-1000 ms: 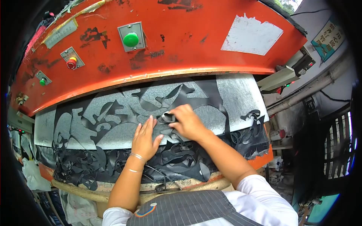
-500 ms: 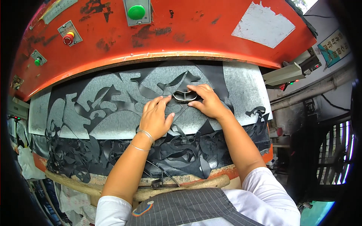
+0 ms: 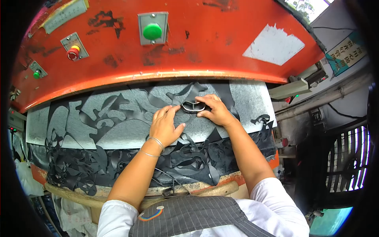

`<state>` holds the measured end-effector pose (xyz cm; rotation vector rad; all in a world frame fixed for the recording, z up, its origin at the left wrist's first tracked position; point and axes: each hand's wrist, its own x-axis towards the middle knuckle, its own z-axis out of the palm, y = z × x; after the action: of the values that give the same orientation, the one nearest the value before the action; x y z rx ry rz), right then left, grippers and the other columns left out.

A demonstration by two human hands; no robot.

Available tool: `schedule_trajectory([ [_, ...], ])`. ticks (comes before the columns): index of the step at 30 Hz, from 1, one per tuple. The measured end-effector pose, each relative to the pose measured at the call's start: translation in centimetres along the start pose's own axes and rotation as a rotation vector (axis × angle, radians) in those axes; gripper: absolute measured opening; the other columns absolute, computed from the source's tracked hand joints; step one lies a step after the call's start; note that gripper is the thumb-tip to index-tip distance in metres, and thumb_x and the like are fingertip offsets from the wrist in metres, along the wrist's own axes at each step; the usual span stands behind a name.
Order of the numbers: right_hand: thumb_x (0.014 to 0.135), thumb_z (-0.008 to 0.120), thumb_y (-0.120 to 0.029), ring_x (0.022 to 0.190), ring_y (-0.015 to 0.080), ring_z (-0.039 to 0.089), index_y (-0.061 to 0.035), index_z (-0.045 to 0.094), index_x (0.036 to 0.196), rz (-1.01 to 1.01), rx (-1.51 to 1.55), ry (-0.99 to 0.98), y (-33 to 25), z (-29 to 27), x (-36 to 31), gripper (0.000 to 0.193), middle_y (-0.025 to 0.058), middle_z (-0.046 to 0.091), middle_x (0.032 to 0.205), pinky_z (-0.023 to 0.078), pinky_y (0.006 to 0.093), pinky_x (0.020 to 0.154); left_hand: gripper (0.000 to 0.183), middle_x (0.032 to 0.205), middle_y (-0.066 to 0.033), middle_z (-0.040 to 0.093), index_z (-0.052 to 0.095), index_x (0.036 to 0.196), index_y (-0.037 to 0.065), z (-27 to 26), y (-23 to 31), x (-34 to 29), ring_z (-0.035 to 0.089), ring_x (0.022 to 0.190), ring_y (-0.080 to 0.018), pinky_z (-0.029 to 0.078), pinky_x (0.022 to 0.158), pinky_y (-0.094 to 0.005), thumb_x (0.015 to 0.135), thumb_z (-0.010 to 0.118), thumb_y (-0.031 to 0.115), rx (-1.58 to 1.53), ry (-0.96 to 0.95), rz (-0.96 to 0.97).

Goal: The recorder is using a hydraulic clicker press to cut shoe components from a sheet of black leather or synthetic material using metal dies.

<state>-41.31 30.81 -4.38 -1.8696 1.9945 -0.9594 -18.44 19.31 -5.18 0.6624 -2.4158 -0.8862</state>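
A small metal cutting die (image 3: 192,110), a curved strip frame with a crossbar, rests on the black sheet material (image 3: 136,114). My right hand (image 3: 216,111) has the die's right end between thumb and fingers. My left hand (image 3: 165,125) lies nearly flat, its fingers stretched out and the index fingertip at the die's left end. Cut-out gaps in the black sheet show the grey-white board (image 3: 249,98) beneath. Part of the die is hidden by my right fingers.
The orange-red press head (image 3: 213,47) spans the far side, with a large green button (image 3: 152,31) and a red stop knob (image 3: 73,52). Black offcuts (image 3: 189,160) heap along the near edge, above a wooden rail (image 3: 75,195). A grey bracket (image 3: 290,90) juts out at right.
The view has tilted upward, so the press and its buttons sit lower in the picture. Both hands and the die keep nearly the same place on the sheet.
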Motion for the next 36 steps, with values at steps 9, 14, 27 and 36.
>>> schedule_trajectory([
  [9,0.076,0.08,-0.028,0.091,0.0258,0.065,-0.005,0.058,0.125,0.003,0.134,0.357,-12.1,0.8,0.8,0.058,0.0134,0.066,0.1,0.052,0.036,0.083,0.067,0.153,-0.0159,0.034,0.032,0.148,0.003,-23.1,-14.6,-3.1,0.037,0.138,-0.0259,0.03,0.112,-0.0364,0.091,0.065,0.015,-0.233,0.849,-0.297],
  [14,0.082,0.075,-0.028,0.068,0.0242,0.067,-0.0057,0.054,0.108,-0.002,0.383,0.514,-22.9,0.8,8.9,0.041,0.01,0.067,0.082,0.054,0.0347,0.062,0.081,0.156,-0.0242,0.022,0.021,0.148,-0.008,-35.0,-17.7,-5.4,0.022,0.146,-0.0298,0.017,0.118,-0.0375,0.09,0.065,0.029,0.273,1.308,-0.232],
  [27,0.085,0.065,-0.041,0.087,0.0375,0.063,-0.0055,0.061,0.09,0.231,-0.002,-0.198,-20.6,3.8,-13.9,0.037,0.0158,0.066,0.091,0.049,0.048,0.074,0.018,0.059,-0.0086,0.057,0.061,0.068,-0.001,-21.3,-2.2,-25.9,0.054,0.057,-0.0168,0.041,0.055,-0.0326,0.081,0.066,0.01,0.143,0.163,-0.314],
  [36,0.083,0.064,-0.05,0.093,0.0304,0.055,-0.0029,0.066,0.083,0.246,-0.199,0.018,-20.7,6.6,-21.8,0.047,0.0129,0.06,0.09,0.045,0.0415,0.079,0.012,0.089,-0.0132,0.064,0.063,0.071,0.003,-14.2,3.2,-28.4,0.054,0.088,-0.0322,0.043,0.081,-0.0414,0.074,0.071,0.011,0.383,0.056,-0.125],
])
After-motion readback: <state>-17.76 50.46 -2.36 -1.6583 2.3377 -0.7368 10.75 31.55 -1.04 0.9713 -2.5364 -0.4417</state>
